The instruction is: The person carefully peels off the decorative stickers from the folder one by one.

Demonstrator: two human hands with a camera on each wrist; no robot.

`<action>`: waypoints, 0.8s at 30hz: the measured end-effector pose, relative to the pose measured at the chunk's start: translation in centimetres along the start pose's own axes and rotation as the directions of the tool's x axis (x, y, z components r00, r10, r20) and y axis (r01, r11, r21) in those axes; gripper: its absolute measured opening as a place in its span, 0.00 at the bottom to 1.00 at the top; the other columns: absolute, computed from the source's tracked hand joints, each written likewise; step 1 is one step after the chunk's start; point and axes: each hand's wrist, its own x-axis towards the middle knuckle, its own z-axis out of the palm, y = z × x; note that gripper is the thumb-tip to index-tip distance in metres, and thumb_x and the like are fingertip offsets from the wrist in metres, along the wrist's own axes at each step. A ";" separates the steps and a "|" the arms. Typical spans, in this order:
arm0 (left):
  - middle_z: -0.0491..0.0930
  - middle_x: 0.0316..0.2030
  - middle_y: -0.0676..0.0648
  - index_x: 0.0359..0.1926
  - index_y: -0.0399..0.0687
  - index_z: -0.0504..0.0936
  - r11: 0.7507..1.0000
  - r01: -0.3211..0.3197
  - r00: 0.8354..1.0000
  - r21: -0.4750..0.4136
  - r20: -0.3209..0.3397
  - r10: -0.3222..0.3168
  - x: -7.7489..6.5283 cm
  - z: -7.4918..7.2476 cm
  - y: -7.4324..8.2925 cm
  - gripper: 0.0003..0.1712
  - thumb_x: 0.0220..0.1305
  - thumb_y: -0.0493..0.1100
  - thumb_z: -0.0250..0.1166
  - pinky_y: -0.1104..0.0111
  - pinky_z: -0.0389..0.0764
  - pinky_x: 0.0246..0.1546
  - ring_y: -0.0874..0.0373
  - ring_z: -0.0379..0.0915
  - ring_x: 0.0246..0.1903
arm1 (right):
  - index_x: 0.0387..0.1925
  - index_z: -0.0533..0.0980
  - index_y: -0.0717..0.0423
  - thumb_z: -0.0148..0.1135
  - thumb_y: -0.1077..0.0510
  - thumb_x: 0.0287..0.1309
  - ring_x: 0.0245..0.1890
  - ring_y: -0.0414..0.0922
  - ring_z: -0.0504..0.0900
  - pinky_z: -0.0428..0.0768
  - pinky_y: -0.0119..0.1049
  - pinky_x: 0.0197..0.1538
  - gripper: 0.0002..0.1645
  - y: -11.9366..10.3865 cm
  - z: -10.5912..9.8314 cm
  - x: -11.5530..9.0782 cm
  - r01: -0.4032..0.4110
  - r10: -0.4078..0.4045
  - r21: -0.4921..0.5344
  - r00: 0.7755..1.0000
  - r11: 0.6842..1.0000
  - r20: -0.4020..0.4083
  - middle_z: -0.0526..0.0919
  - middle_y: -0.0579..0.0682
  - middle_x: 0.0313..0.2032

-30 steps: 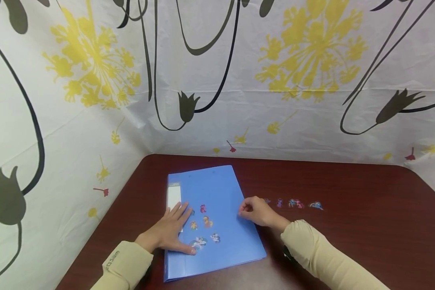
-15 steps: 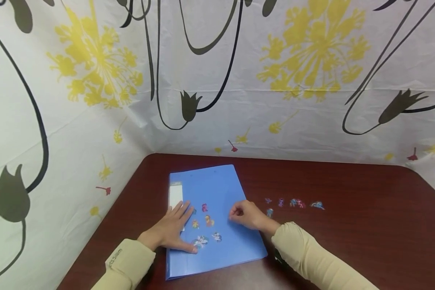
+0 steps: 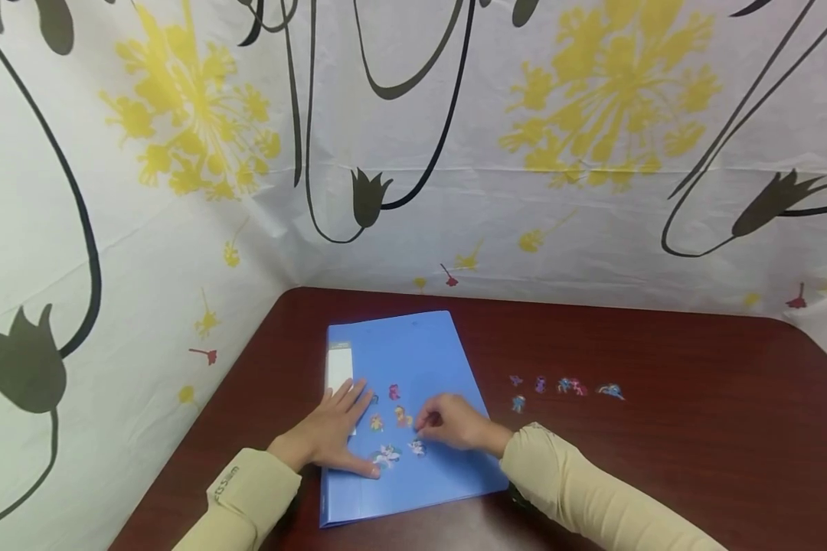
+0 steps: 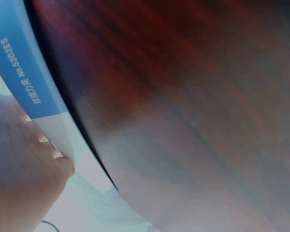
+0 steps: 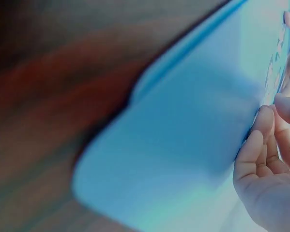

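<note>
A blue binder lies on the dark red table with several small cartoon pony stickers on its cover, among them a pink one, an orange one and a white one. My left hand rests with spread fingers on the binder's left part, over the white spine label. Low over the cover, my right hand brings thumb and forefinger together in a pinch beside the orange and white stickers. The sticker between those fingertips is almost wholly hidden. In the right wrist view the fingertips are close to the cover.
To the binder's right, several more pony stickers lie on the table, including a blue one, a purple one and a blue-maned one. A white patterned cloth hangs behind and to the left.
My right hand has moved left from the binder's right edge to beside the stickers on the cover. A blue sticker on the table came into sight behind it. My left hand has stayed put.
</note>
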 end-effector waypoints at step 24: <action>0.42 0.67 0.42 0.67 0.42 0.49 1.000 0.013 1.000 -0.012 0.007 -0.013 0.1 -0.1 0.1 0.67 0.32 0.77 0.60 0.49 0.41 0.61 0.46 0.32 0.66 | 0.26 0.83 0.57 0.65 0.65 0.45 0.29 0.37 0.78 0.74 0.25 0.33 0.03 -0.8 0.7 -0.2 0.218 -0.216 -0.401 0.975 0.890 0.049 0.82 0.45 0.25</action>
